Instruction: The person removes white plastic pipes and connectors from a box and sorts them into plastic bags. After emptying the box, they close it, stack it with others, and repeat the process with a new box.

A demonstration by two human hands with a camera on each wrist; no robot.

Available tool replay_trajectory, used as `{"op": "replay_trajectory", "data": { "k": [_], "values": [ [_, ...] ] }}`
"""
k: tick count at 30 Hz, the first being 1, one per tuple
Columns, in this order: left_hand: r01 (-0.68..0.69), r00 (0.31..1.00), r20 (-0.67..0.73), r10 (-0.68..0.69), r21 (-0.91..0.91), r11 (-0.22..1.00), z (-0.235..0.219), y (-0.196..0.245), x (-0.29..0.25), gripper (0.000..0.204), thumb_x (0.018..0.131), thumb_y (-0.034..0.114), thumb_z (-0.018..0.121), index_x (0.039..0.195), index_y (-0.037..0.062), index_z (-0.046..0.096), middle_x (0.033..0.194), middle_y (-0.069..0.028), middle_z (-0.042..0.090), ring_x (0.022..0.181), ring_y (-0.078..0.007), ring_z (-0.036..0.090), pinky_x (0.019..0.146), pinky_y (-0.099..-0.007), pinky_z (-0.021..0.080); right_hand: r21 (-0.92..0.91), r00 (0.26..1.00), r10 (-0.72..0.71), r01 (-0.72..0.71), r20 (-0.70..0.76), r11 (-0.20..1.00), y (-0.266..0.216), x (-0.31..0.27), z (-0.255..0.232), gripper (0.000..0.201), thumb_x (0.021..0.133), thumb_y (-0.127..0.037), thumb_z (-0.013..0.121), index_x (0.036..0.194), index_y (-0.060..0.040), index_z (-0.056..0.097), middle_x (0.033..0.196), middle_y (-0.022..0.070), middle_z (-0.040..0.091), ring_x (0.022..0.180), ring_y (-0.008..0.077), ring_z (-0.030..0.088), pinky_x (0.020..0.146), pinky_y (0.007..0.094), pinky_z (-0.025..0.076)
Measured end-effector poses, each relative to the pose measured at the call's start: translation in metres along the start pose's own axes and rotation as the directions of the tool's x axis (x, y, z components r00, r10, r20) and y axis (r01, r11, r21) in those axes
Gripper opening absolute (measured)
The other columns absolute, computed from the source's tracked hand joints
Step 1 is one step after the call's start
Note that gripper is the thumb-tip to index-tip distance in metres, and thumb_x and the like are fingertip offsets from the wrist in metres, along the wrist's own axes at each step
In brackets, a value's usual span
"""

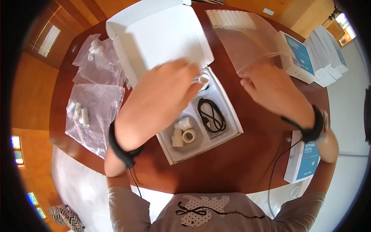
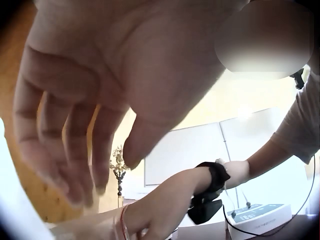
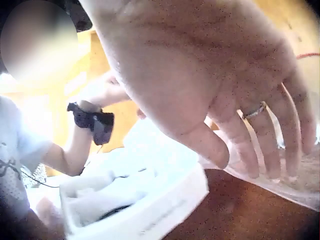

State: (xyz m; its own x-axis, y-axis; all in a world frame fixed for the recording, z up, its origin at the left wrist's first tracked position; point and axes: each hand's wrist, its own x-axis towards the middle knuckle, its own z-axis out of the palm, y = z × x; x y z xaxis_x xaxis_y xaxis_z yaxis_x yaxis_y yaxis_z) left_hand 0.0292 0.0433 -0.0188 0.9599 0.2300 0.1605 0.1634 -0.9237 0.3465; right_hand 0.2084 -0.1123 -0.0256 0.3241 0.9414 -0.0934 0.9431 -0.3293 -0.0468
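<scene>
My left hand (image 1: 158, 96) is above the open white box (image 1: 193, 154); the left wrist view shows its palm (image 2: 115, 60) empty, fingers loosely extended. My right hand (image 1: 274, 91) is at the near edge of a clear plastic bag (image 1: 251, 42) holding a row of white tubes (image 1: 232, 19). In the right wrist view this hand (image 3: 220, 95) has relaxed, separated fingers beside the bag's film (image 3: 295, 197); whether they touch it is unclear. Inside the box lie several white fittings (image 1: 183, 123), a coiled black cable (image 1: 211, 116) and a white ring-shaped piece (image 1: 204, 82). My left hand covers part of the box.
Two clear bags (image 1: 94, 94) with white fittings lie at the left. Blue-and-white boxes (image 1: 299, 56) and several white boxes (image 1: 326, 50) stand at the right back. Another blue-and-white box (image 1: 305, 162) sits under my right forearm. Thin cables hang from both wristbands.
</scene>
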Motion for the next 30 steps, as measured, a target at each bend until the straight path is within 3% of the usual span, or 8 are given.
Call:
{"op": "replay_trajectory", "data": {
  "k": [5, 8, 10, 11, 15, 18, 21, 30],
  "values": [
    [0.114, 0.94, 0.32, -0.119, 0.037, 0.993, 0.016, -0.003, -0.075, 0.032, 0.081, 0.019, 0.064, 0.108, 0.0042, 0.056, 0.104, -0.0137, 0.055, 0.102, -0.0309, 0.051, 0.083, -0.0376, 0.04, 0.236, 0.955, -0.288, 0.296, -0.067, 0.926, -0.048, -0.019, 0.005, 0.015, 0.083, -0.017, 0.059, 0.086, -0.0029, 0.058, 0.076, 0.014, 0.058, 0.074, 0.033, 0.058, 0.067, 0.0417, 0.047],
    [-0.017, 0.994, 0.106, 0.008, 0.083, 0.996, 0.041, 0.002, -0.097, 0.041, 0.074, 0.019, 0.069, 0.105, -0.0008, 0.051, 0.1, -0.0116, 0.053, 0.101, -0.0288, 0.047, 0.083, -0.0394, 0.038, 0.311, 0.854, -0.514, 0.511, -0.081, 0.801, -0.068, -0.008, 0.026, 0.019, 0.08, -0.016, 0.063, 0.089, -0.0011, 0.056, 0.081, 0.0132, 0.057, 0.08, 0.0312, 0.058, 0.072, 0.04, 0.047],
    [0.005, 0.991, 0.132, -0.019, 0.107, 0.994, 0.056, 0.007, -0.1, 0.048, 0.07, 0.024, 0.072, 0.108, 0.0, 0.055, 0.104, -0.0115, 0.053, 0.105, -0.0291, 0.045, 0.086, -0.0412, 0.034, 0.286, 0.764, -0.629, 0.641, -0.143, 0.713, -0.083, 0.001, 0.043, 0.023, 0.078, -0.015, 0.065, 0.091, 0.001, 0.054, 0.088, 0.0131, 0.057, 0.086, 0.03, 0.057, 0.075, 0.0387, 0.047],
    [0.024, 0.985, 0.171, -0.04, 0.092, 0.995, 0.062, 0.007, -0.1, 0.05, 0.071, 0.025, 0.072, 0.112, 0.0017, 0.056, 0.11, -0.0123, 0.053, 0.109, -0.0302, 0.043, 0.087, -0.0426, 0.032, 0.235, 0.764, -0.639, 0.607, 0.088, 0.759, -0.097, 0.005, 0.036, 0.033, 0.073, -0.014, 0.07, 0.094, 0.0047, 0.052, 0.093, 0.0148, 0.056, 0.092, 0.0297, 0.055, 0.079, 0.0373, 0.046],
    [0.148, 0.978, 0.127, -0.163, 0.121, 0.982, 0.079, 0.006, -0.098, 0.056, 0.072, 0.028, 0.071, 0.119, 0.0021, 0.055, 0.117, -0.0129, 0.052, 0.108, -0.0291, 0.043, 0.085, -0.0433, 0.031, 0.073, 0.813, -0.582, 0.579, 0.032, 0.812, -0.119, -0.004, 0.047, 0.046, 0.061, -0.014, 0.077, 0.094, 0.0071, 0.051, 0.09, 0.0164, 0.053, 0.093, 0.0308, 0.054, 0.082, 0.0369, 0.046],
    [0.079, 0.993, -0.099, -0.064, 0.153, 0.985, 0.09, 0.006, -0.101, 0.048, 0.064, 0.024, 0.074, 0.102, -0.0016, 0.06, 0.095, -0.0091, 0.051, 0.091, -0.0246, 0.048, 0.08, -0.0355, 0.034, 0.047, 0.864, -0.496, 0.494, 0.09, 0.868, -0.124, -0.012, 0.043, 0.066, 0.062, -0.014, 0.078, 0.113, 0.0093, 0.043, 0.102, 0.0175, 0.054, 0.095, 0.0295, 0.055, 0.077, 0.034, 0.049],
    [0.065, 0.997, -0.053, -0.058, 0.153, 0.986, 0.089, 0.005, -0.102, 0.038, 0.065, 0.018, 0.073, 0.096, 0.0006, 0.062, 0.094, -0.0088, 0.054, 0.092, -0.0239, 0.049, 0.08, -0.034, 0.034, -0.053, 0.851, -0.507, 0.505, -0.136, 0.862, -0.123, -0.019, 0.058, 0.062, 0.064, -0.004, 0.072, 0.119, 0.0076, 0.046, 0.1, 0.0163, 0.056, 0.089, 0.0247, 0.058, 0.063, 0.0273, 0.052],
    [0.052, 0.983, -0.169, -0.077, -0.147, 0.988, 0.096, 0.0, -0.106, 0.031, 0.066, 0.003, 0.066, 0.096, -0.0041, 0.06, 0.103, -0.0167, 0.056, 0.1, -0.0316, 0.052, 0.087, -0.0399, 0.038, 0.247, 0.852, -0.521, 0.515, -0.046, 0.821, -0.119, -0.013, 0.061, 0.087, 0.065, 0.004, 0.07, 0.14, -0.0112, 0.03, 0.103, 0.0216, 0.053, 0.084, 0.0345, 0.06, 0.063, 0.0379, 0.053]
  ]
}}
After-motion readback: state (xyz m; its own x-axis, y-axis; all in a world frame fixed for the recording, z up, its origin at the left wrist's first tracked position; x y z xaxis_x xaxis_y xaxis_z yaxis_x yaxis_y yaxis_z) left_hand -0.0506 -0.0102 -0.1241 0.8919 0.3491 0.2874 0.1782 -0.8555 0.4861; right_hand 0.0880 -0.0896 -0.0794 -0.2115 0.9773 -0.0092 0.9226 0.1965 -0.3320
